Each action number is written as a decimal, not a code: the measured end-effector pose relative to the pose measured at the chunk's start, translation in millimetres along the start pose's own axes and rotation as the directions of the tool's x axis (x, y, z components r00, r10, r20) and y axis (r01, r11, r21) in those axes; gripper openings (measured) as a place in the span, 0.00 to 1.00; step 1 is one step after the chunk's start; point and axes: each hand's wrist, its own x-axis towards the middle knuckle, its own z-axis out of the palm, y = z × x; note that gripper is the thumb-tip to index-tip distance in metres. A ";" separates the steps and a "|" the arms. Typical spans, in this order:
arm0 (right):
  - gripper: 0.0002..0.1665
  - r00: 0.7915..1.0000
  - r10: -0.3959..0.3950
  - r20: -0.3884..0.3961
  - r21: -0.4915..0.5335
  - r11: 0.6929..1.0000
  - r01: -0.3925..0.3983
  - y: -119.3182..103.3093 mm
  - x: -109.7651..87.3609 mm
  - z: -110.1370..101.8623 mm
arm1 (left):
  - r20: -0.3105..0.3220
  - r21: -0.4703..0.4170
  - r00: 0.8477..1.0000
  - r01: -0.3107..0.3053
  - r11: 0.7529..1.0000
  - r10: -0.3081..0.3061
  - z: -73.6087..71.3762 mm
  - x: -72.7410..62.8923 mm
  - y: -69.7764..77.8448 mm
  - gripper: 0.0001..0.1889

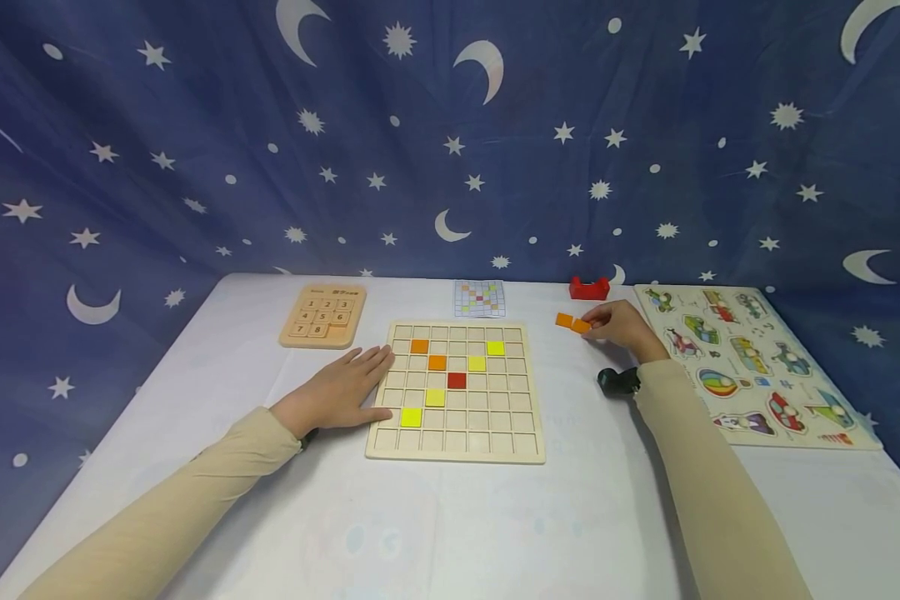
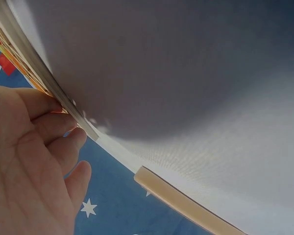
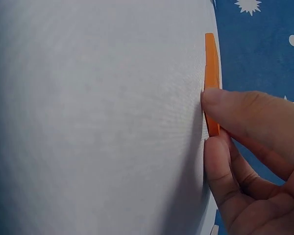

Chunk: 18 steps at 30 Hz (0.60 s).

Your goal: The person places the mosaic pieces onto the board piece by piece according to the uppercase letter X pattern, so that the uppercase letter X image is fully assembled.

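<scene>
A pale wooden grid board [image 1: 499, 422] lies mid-table. Two orange tiles [image 1: 437, 362], a red tile [image 1: 457, 381] at the centre and several yellow tiles [image 1: 411, 417] sit in its squares along two diagonals. My left hand [image 1: 341, 389] rests against the board's left edge, fingers extended. Right of the board's far corner, my right hand [image 1: 621, 327] holds an orange tile [image 1: 581, 326] at its fingertips. Another orange tile [image 1: 564, 320] lies beside that one. In the right wrist view, thumb and fingers [image 3: 218, 156] are at the orange tile [image 3: 212, 78], close to the tabletop.
Behind the board lies a printed pattern card [image 1: 480, 298]. A wooden number puzzle [image 1: 322, 317] is at the back left. A red holder [image 1: 588, 288] stands beyond the right hand, and a picture puzzle board [image 1: 727, 333] lies at the right. A starry blue curtain [image 1: 390, 100] borders the table.
</scene>
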 end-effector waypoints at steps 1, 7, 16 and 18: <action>0.19 1.000 -0.005 0.004 0.001 1.000 0.005 -0.2 -0.3 -0.1 | 0.001 -0.003 1.000 0.001 1.000 -0.001 -0.1 -0.1 0.1 0.46; 0.20 0.999 -0.038 0.016 0.000 0.999 0.038 -4.3 -4.4 1.9 | 0.005 -0.010 1.000 0.005 1.000 -0.005 -0.4 -0.5 0.4 0.46; 0.17 0.973 -0.228 0.028 0.034 0.973 0.227 -30.6 -23.0 12.6 | 0.002 -0.007 1.000 0.005 1.000 -0.005 -0.7 -0.6 0.6 0.46; 0.16 0.964 -0.263 0.044 0.043 0.964 0.261 -39.1 -29.5 16.9 | 0.002 -0.006 1.000 0.005 1.000 -0.005 -0.8 -0.5 0.7 0.46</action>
